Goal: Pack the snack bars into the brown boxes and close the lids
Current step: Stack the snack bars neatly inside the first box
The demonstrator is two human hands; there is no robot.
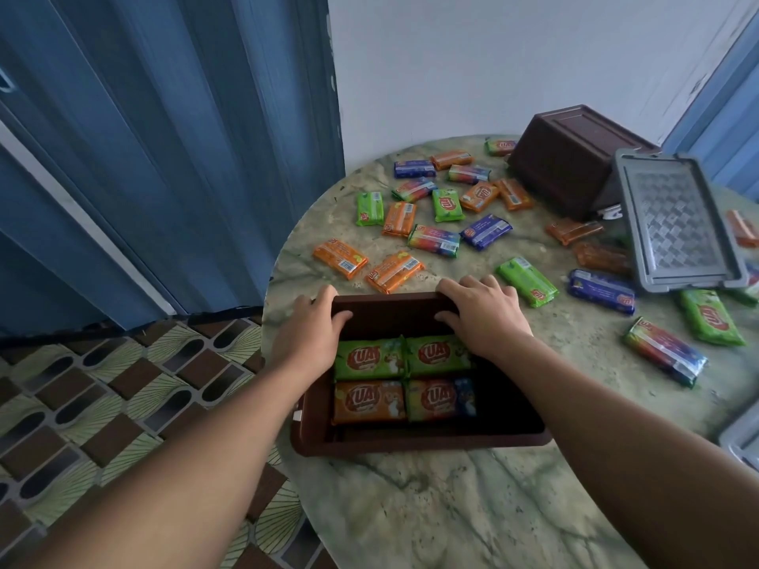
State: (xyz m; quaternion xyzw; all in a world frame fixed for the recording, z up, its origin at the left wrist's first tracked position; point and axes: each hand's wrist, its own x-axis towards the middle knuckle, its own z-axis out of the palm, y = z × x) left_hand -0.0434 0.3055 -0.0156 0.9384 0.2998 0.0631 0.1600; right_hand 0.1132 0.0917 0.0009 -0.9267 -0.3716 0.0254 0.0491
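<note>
An open brown box (415, 442) stands at the near edge of the round table. Inside lie several snack bars (404, 377): two green ones at the back, an orange and a multicoloured one in front. My left hand (309, 326) grips the box's far left corner, thumb inside the rim. My right hand (484, 312) grips the far right corner the same way. Several loose snack bars (435, 215) in green, orange, blue and rainbow wrappers are scattered over the table beyond the box. A second brown box (571, 158) lies tipped upside down at the back right.
A grey lid (677, 223) leans against the overturned box, partly covering some bars. Another grey lid corner (741, 439) shows at the right edge. The green marble table (431, 507) ends close on the left, above a patterned tile floor. A blue curtain hangs at the left.
</note>
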